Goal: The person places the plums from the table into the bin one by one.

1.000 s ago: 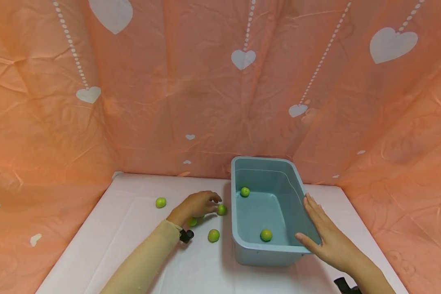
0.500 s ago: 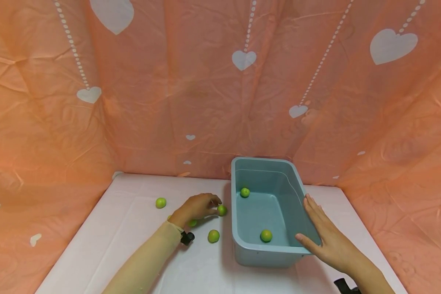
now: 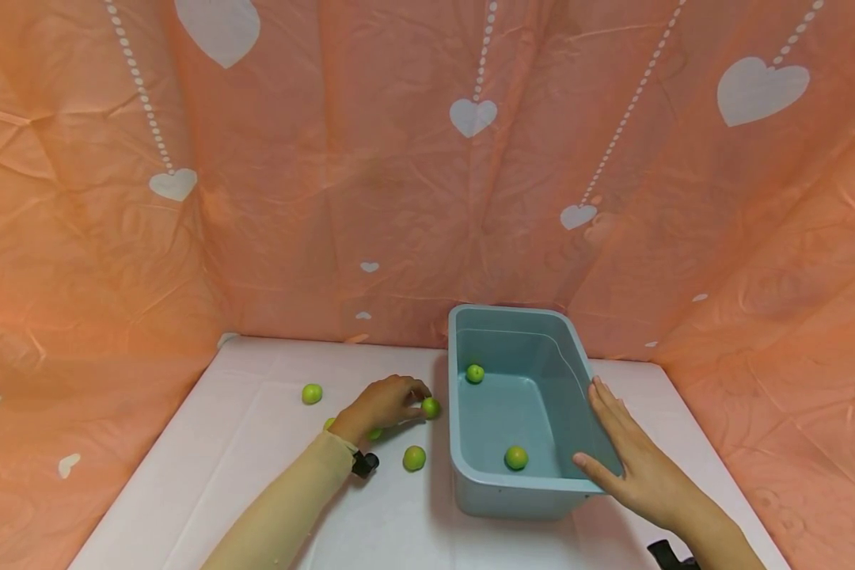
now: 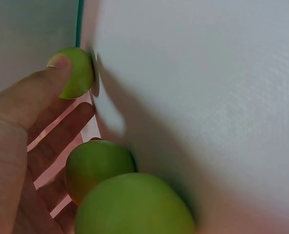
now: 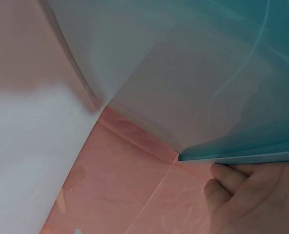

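My left hand: lower centre of the head view, knuckles up, fingers curled over the worktop. Thumb and fingertips pinch one green fruit, which sits on the white surface just left of the tub's left wall. In the left wrist view the thumb presses this fruit at the upper left of the frame.

Two more green fruits under my palm: seen large at the bottom of the left wrist view and; from the head view only slivers of them show beside the wrist.

Loose green fruit, near: on the worktop, below the hand, just beside the tub's lower left corner.

Loose green fruit, far: on the worktop, left of the hand, well apart from the tub.

Blue-grey plastic tub: right of centre, standing open on the worktop. Contents: one fruit at its far left corner, one fruit near its front wall.

My right hand: lower right of the head view, fingers straight and together, laid flat against the tub's right rim, gripping nothing. In the right wrist view the fingers sit just under the rim edge.

Surround: orange sheet with white hearts.
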`<state>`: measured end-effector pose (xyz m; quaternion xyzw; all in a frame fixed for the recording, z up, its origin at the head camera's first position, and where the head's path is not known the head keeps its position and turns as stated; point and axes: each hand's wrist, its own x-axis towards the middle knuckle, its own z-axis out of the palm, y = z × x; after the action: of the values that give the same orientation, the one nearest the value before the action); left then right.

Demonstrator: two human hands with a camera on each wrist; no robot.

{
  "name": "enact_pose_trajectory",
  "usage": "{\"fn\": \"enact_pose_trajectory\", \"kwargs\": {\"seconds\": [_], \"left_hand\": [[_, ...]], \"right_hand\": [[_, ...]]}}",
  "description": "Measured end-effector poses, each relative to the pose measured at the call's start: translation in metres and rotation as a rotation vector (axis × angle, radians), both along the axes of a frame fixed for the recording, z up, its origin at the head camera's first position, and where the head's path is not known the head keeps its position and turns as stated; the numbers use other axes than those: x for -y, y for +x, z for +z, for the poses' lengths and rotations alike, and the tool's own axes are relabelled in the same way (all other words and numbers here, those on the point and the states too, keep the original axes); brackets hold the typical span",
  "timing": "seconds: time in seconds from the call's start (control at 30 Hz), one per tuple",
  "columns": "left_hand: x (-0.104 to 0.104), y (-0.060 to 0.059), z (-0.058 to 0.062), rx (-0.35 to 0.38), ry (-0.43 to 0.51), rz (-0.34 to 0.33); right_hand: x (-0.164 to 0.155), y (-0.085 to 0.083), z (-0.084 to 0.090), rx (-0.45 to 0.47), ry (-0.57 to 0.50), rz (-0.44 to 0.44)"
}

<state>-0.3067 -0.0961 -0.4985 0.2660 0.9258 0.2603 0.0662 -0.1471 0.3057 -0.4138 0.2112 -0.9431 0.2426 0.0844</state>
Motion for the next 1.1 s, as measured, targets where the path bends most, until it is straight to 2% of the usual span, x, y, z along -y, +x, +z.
{"fn": "enact_pose_trajectory", "kwargs": {"seconds": [0.63,0.9,1.1], "left_hand": [[0.002,0.000,0.000,0.004,0.024,0.013],[0.006,0.001,0.006,0.000,0.033,0.018],[0.012,0.000,0.011,0.032,0.057,0.042]], "right_hand": [[0.000,0.000,0.000,0.015,-0.011,0.001],[0.000,0.001,0.001,0.032,-0.017,-0.009],[0.000,0.001,0.001,0.048,-0.026,-0.015]]}}
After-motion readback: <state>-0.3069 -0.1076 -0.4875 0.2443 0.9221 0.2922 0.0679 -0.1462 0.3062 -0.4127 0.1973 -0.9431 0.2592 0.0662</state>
